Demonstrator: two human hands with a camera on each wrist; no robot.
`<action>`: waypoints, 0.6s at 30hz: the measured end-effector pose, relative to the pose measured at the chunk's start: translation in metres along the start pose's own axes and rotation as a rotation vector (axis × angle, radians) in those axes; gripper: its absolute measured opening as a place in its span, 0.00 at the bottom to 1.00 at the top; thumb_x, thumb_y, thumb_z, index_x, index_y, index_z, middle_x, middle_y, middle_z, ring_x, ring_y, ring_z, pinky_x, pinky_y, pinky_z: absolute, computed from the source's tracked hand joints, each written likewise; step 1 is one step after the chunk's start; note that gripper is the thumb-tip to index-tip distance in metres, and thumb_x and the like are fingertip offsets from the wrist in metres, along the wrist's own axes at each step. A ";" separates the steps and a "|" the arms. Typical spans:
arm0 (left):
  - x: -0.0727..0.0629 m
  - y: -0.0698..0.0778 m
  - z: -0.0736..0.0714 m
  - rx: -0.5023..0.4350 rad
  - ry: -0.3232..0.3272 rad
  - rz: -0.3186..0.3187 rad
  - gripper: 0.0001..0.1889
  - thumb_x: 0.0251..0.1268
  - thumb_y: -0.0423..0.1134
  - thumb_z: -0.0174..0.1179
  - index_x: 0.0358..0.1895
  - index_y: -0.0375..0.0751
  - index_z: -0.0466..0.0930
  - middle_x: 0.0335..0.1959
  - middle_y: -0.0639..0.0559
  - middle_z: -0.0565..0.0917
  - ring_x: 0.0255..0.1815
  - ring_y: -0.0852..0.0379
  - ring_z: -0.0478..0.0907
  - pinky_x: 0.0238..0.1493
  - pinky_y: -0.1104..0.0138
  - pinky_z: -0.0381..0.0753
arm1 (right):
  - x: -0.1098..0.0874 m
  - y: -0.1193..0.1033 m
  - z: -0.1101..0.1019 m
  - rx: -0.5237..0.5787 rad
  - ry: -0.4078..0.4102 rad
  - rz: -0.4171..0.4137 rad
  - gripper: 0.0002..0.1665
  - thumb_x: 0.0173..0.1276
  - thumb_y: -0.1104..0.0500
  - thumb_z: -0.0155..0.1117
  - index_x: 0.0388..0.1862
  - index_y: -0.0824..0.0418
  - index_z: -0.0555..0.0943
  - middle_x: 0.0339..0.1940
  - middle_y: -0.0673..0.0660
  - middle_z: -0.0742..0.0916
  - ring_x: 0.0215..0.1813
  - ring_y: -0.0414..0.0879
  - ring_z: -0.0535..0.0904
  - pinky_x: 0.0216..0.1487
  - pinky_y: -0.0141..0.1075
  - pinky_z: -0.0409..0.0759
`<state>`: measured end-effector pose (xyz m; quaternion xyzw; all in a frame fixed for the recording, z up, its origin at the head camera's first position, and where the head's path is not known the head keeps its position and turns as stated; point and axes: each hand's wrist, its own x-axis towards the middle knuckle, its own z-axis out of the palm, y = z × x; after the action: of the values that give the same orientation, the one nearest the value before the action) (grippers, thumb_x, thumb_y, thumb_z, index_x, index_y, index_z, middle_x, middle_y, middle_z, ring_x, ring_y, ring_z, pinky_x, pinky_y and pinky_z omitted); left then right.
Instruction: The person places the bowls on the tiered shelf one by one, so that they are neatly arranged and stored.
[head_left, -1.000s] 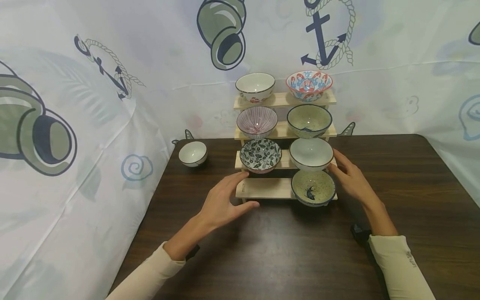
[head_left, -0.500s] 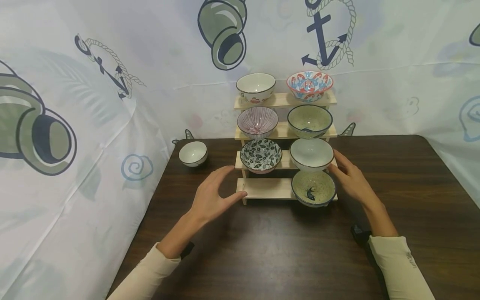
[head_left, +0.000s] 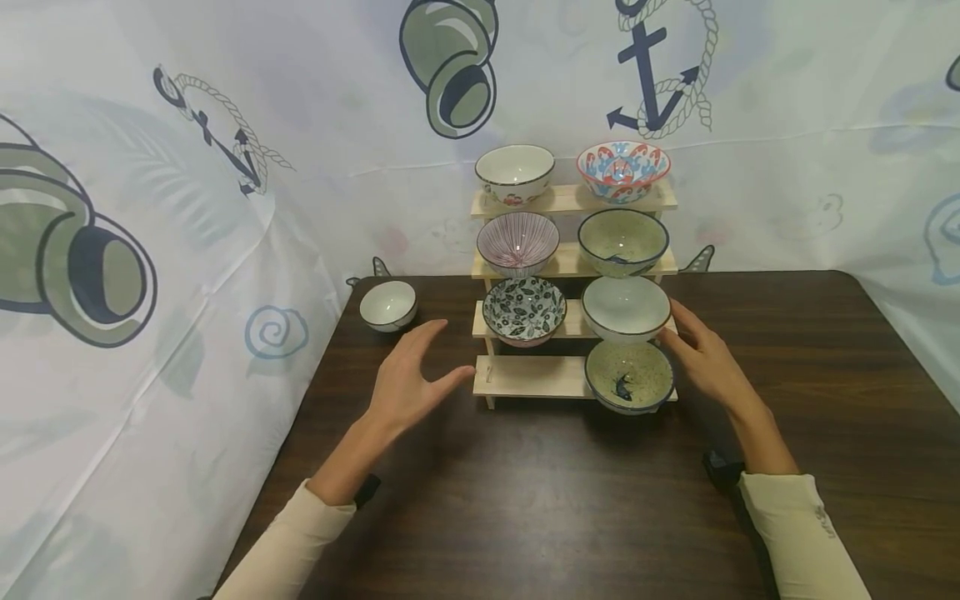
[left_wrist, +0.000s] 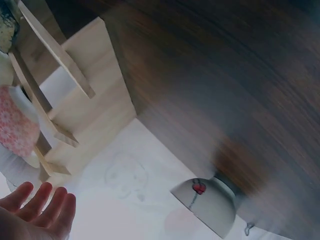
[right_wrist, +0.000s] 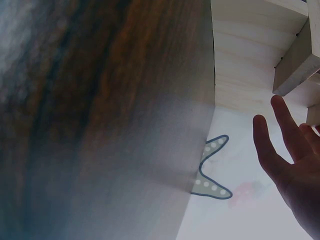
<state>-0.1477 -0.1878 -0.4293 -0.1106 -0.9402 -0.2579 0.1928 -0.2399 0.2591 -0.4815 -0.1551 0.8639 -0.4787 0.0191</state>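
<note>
My left hand [head_left: 402, 383] hovers over the table left of a stepped wooden shelf [head_left: 528, 379], thumb and fingers spread, holding nothing. A small white bowl [head_left: 387, 305] stands on the table beyond it; the left wrist view shows a red mark on the outside of this bowl [left_wrist: 210, 202]. My right hand [head_left: 705, 358] is at the shelf's right side, beside a plain white bowl [head_left: 626, 307] and above a speckled green bowl [head_left: 628, 375]. In the right wrist view its fingers [right_wrist: 286, 122] reach toward the shelf's wood; contact is unclear. A black-and-white leaf-patterned bowl [head_left: 524, 310] sits on the left.
Higher steps hold a striped bowl [head_left: 517, 242], a green blue-rimmed bowl [head_left: 622, 240], a white bowl [head_left: 514, 173] and a red-and-blue patterned bowl [head_left: 623, 169]. The dark wooden table [head_left: 540, 500] meets a printed cloth [head_left: 330, 100] behind and at left.
My left hand has moved left, away from the shelf's lower left side and toward the small white bowl. My right hand stays beside the shelf. The bowls keep their places.
</note>
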 end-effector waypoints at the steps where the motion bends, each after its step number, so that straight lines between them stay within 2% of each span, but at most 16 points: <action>1: 0.001 -0.002 0.000 0.005 0.004 -0.002 0.43 0.57 0.62 0.73 0.74 0.46 0.72 0.73 0.46 0.76 0.74 0.45 0.73 0.69 0.44 0.75 | 0.000 0.000 0.000 0.001 -0.001 -0.002 0.39 0.84 0.44 0.50 0.87 0.44 0.50 0.86 0.63 0.57 0.78 0.77 0.62 0.69 0.75 0.64; 9: 0.008 -0.019 0.001 0.031 0.013 -0.036 0.45 0.56 0.63 0.73 0.74 0.45 0.71 0.74 0.45 0.74 0.76 0.44 0.70 0.70 0.43 0.74 | 0.000 0.000 0.000 0.015 0.002 -0.021 0.39 0.84 0.46 0.51 0.87 0.47 0.51 0.86 0.62 0.57 0.83 0.72 0.54 0.71 0.74 0.61; 18: 0.014 -0.033 0.000 0.056 0.008 -0.086 0.48 0.56 0.65 0.72 0.76 0.44 0.69 0.78 0.44 0.69 0.77 0.41 0.68 0.70 0.41 0.73 | -0.001 -0.001 -0.001 0.023 0.002 -0.031 0.38 0.84 0.47 0.50 0.87 0.47 0.52 0.86 0.62 0.57 0.84 0.70 0.51 0.72 0.74 0.60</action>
<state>-0.1707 -0.2141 -0.4376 -0.0635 -0.9502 -0.2402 0.1882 -0.2391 0.2590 -0.4801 -0.1679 0.8559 -0.4891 0.0128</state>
